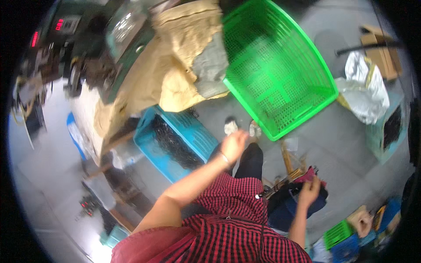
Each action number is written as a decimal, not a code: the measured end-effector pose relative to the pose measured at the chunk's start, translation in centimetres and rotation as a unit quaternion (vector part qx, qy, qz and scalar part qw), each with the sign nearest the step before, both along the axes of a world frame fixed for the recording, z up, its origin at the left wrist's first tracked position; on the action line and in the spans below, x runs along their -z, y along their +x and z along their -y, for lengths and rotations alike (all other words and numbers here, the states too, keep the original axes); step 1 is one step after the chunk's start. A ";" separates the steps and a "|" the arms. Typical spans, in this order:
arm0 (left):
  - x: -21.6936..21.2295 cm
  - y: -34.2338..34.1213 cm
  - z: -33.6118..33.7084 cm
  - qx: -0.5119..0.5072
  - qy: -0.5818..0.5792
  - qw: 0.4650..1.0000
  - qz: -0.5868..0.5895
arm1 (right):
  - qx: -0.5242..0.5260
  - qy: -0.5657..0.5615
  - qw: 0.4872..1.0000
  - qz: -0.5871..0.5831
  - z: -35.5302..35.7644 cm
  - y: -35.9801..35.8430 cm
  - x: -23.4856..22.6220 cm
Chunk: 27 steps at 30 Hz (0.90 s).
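My left hand (235,144) is stretched out forward at the end of a bare arm with a thin bracelet. It is blurred, holds nothing, and its fingers are loosely bent. It hovers just short of the near corner of a large green perforated basket (280,39), which is empty and tilted. My right hand (309,191) is lower right with its fingers apart and empty, above a dark blue and pink bundle (285,199). I wear a red and black checked shirt (228,210). My feet (231,127) show on the grey floor.
A blue crate (195,136) with dark small parts lies on the floor at left, under a workbench covered with brown paper (175,65). Silver foil bags (366,87) and a teal crate (388,131) are at right. Another person's hand (364,223) is by small green and blue crates (340,239).
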<state>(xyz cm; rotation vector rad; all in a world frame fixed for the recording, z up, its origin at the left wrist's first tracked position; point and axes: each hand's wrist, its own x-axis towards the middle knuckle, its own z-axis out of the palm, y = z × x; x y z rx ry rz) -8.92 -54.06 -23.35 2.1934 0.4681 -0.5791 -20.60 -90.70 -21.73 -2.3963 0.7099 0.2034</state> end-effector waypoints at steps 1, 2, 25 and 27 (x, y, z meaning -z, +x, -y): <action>-1.1 -1.9 1.8 -0.031 -0.052 0.998 -0.032 | -0.028 0.117 0.990 -0.077 -5.0 3.6 -1.4; -1.6 -4.2 3.0 0.002 -0.052 0.998 0.022 | -0.079 0.230 0.961 -0.132 -8.2 4.7 0.0; 20.5 -40.3 -6.6 -0.937 -0.340 0.078 -0.012 | -0.713 -0.195 0.619 -0.264 -60.9 11.1 28.2; 24.0 -39.3 -7.3 -0.940 -0.322 0.102 0.054 | -0.752 -0.237 0.576 -0.214 -65.3 10.9 35.0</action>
